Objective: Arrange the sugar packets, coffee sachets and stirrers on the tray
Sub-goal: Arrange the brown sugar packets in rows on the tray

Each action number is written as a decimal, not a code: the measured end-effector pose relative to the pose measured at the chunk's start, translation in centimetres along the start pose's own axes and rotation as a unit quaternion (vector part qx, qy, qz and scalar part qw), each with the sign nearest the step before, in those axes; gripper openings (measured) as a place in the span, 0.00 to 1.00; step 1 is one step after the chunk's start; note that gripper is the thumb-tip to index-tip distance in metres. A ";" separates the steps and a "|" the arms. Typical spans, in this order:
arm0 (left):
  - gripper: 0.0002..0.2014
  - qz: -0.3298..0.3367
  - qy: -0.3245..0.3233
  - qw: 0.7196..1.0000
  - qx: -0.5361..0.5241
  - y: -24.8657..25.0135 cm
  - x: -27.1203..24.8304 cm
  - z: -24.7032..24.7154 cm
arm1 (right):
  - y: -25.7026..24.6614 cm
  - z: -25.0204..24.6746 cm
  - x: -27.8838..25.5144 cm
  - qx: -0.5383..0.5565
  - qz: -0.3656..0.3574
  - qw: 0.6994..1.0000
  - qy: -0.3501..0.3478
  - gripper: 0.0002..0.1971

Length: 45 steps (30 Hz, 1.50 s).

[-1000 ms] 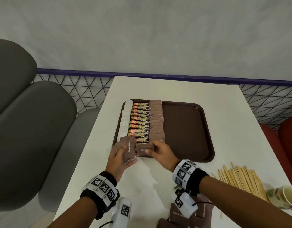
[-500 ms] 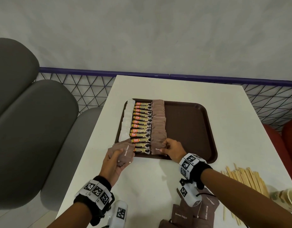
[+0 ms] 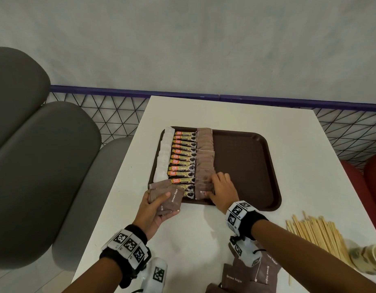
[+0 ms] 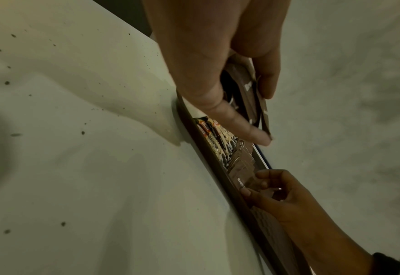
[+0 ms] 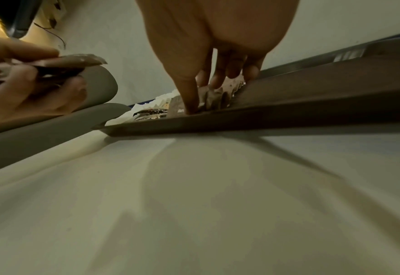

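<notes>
A brown tray [image 3: 246, 166] holds three columns: white sugar packets [image 3: 163, 157], coffee sachets [image 3: 184, 159] and brown sugar packets [image 3: 204, 157]. My left hand [image 3: 161, 199] grips a small stack of brown sugar packets [image 3: 172, 199] just off the tray's near left corner; the left wrist view shows the stack [image 4: 250, 89] between thumb and fingers. My right hand [image 3: 212, 187] is at the near end of the brown column, thumb and fingers pinching the nearest packet [image 3: 203, 191] down on the tray. Wooden stirrers [image 3: 318, 233] lie on the table to the right.
Loose brown sugar packets [image 3: 246, 275] lie at the table's near edge under my right forearm. A paper cup [image 3: 371, 259] lies beside the stirrers. The tray's right half is bare. Grey seats [image 3: 45, 166] stand left of the white table [image 3: 204, 229].
My right hand drew a brown sugar packet from the left hand's stack and carried it right onto the near end of the brown column. The left hand stayed with its stack.
</notes>
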State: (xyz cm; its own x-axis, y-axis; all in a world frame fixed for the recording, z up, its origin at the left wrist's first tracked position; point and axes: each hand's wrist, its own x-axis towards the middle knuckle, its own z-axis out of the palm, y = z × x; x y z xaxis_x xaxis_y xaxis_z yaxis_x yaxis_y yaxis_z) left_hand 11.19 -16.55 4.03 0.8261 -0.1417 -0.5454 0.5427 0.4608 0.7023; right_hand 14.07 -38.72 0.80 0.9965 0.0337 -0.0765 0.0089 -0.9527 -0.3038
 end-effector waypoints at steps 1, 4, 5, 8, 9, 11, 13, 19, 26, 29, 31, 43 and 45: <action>0.20 0.000 -0.002 1.000 0.003 0.0 0.0 0.0 | -0.1 -0.1 0.0 -0.002 0.002 1.000 0.006 0.21; 0.20 0.001 -0.013 1.000 0.011 0.1 0.1 0.1 | -0.7 -0.3 -0.3 0.051 -0.010 0.998 0.045 0.20; 0.19 0.003 -0.016 1.000 0.012 0.1 0.1 0.1 | -1.0 -0.5 -0.5 0.086 -0.022 0.994 0.057 0.18; 0.19 0.009 -0.027 0.999 0.015 0.2 0.1 0.3 | -2.4 -0.9 -0.7 0.215 -0.064 0.973 0.049 0.12; 0.19 0.011 -0.030 0.999 0.018 0.2 0.1 0.5 | -2.9 -1.1 -0.7 0.254 -0.074 0.964 0.029 0.12; 0.19 0.011 -0.033 0.999 0.026 0.2 0.0 0.6 | -3.9 -1.3 -0.7 0.315 -0.089 0.945 -0.019 0.13; 0.20 0.007 -0.037 0.999 0.038 0.2 0.0 0.7 | -4.9 -1.5 -0.7 0.367 -0.088 0.924 -0.067 0.15; 0.18 -0.003 -0.051 0.999 0.020 -0.1 -0.5 0.8 | -5.9 -0.9 -0.3 0.479 -0.055 0.861 -0.160 0.19; 0.19 -0.010 -0.068 0.998 0.002 0.0 -1.1 0.6 | -4.2 -1.3 -0.1 0.501 -0.004 0.852 -0.153 0.13; 0.20 -0.013 -0.077 0.997 0.015 -0.2 -1.0 0.9 | -3.6 -1.9 -0.2 0.528 0.004 0.832 -0.171 0.13; 0.22 -0.017 -0.072 0.997 0.016 -0.5 -0.8 1.1 | -3.4 -2.5 -0.2 0.532 0.010 0.831 -0.163 0.13; 0.20 0.007 -0.015 1.000 0.004 0.2 -0.6 -1.1 | 0.9 -2.3 -0.5 0.395 0.081 0.914 -0.045 0.18; 0.18 0.007 -0.012 1.000 0.008 0.2 -0.7 -1.2 | 0.8 -2.1 -0.7 0.367 0.068 0.926 -0.060 0.18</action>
State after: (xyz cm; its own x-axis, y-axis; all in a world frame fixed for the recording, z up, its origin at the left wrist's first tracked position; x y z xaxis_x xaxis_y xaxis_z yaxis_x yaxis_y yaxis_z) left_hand 10.57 -15.26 4.01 0.8371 -0.1555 -0.5245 0.5328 0.4494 0.7171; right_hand 13.51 -40.17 2.56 0.9674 0.0041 -0.2533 -0.2188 -0.4902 -0.8437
